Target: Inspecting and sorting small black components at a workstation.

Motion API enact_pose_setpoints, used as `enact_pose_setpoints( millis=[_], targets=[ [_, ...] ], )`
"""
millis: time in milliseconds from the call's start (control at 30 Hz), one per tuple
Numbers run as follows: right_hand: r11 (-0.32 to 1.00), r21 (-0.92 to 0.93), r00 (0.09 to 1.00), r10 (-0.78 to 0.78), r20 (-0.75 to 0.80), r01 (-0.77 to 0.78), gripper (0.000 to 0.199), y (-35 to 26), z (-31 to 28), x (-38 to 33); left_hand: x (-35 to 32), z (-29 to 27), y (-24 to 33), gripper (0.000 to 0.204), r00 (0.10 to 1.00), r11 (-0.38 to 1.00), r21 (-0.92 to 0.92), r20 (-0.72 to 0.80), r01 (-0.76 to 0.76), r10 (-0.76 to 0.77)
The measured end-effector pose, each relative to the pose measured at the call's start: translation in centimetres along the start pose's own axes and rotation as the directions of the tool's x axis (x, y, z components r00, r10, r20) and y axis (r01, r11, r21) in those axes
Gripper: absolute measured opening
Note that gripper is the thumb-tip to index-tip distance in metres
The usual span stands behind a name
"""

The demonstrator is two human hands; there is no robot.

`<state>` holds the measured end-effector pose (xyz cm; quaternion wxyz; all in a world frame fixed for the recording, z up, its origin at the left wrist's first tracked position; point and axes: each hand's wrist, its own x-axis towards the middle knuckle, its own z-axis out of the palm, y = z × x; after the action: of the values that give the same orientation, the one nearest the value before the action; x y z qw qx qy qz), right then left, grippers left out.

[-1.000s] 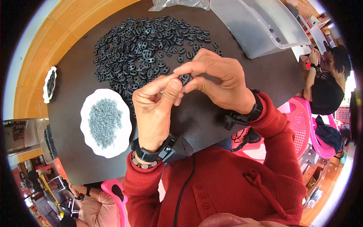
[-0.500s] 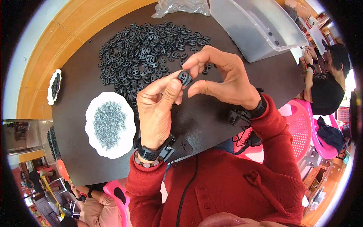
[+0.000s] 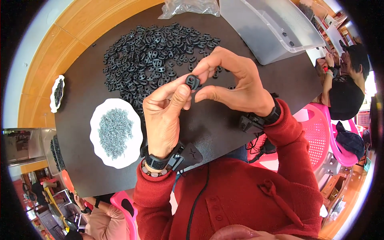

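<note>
Between the thumb and fingers of my left hand point(image 3: 164, 116) is a small black plastic cord lock point(image 3: 192, 82) with two holes facing up. My right hand point(image 3: 236, 84) curves around its right side, thumb spread well away from the fingers. The right fingertips are close to the cord lock's upper edge; whether they touch it I cannot tell. Beyond both hands lies a wide heap of similar black cord locks point(image 3: 140, 56), some loose at its right edge. Left of my left wrist, small metal springs point(image 3: 115, 132) fill the middle of a white scalloped plate point(image 3: 98, 150).
A clear plastic bin point(image 3: 272, 36) stands at the back right, beside a clear plastic bag point(image 3: 190, 8). A smaller white dish point(image 3: 58, 94) with dark pieces is at the table's left edge. Co-workers sit at right point(image 3: 346, 92) and lower left point(image 3: 106, 220), near pink chairs.
The cord lock has turned slightly in my left fingers, its holes now facing up more. My right thumb has shifted a little left and down. The whole view has moved slightly.
</note>
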<state>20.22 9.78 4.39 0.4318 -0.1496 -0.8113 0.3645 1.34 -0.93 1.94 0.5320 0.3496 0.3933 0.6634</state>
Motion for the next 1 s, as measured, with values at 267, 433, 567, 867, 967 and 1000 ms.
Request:
enact_pose_setpoints(
  millis=[267, 433, 567, 867, 967, 1000],
  targets=[
    [0.998, -0.062, 1.000, -0.031, -0.001, 0.031, 0.040, 0.1, 0.0, 0.0, -0.1, -0.1, -0.1, 0.030, 0.999, 1.000, -0.010, -0.044, 0.000, -0.001],
    [0.998, -0.065, 0.999, -0.025, -0.021, 0.024, 0.039, 0.2, 0.1, -0.1, -0.1, 0.0, -0.2, 0.029, 0.999, 1.000, -0.001, -0.051, 0.007, -0.007],
    [0.998, -0.050, 0.999, -0.027, -0.019, 0.026, 0.039, 0.4, 0.1, -0.2, -0.1, 0.0, -0.1, 0.029, 0.998, 1.000, 0.003, -0.061, 0.025, -0.024],
    [0.999, -0.008, 0.999, 0.035, 0.010, -0.035, 0.023, -0.1, 0.1, -0.2, -0.3, -0.4, -0.3, 0.031, 0.999, 0.997, 0.055, -0.014, 0.051, -0.050],
    [0.999, -0.036, 0.997, 0.037, -0.065, -0.039, 0.023, -0.3, -0.6, -0.1, 0.0, 0.2, 0.3, 0.032, 0.997, 0.996, 0.050, -0.020, 0.075, -0.074],
    [0.990, -0.138, 0.989, -0.018, -0.146, -0.002, 0.023, -0.6, -1.2, 0.1, 0.1, 0.2, 0.3, 0.032, 0.997, 0.996, 0.052, -0.020, 0.076, -0.075]
  ],
)
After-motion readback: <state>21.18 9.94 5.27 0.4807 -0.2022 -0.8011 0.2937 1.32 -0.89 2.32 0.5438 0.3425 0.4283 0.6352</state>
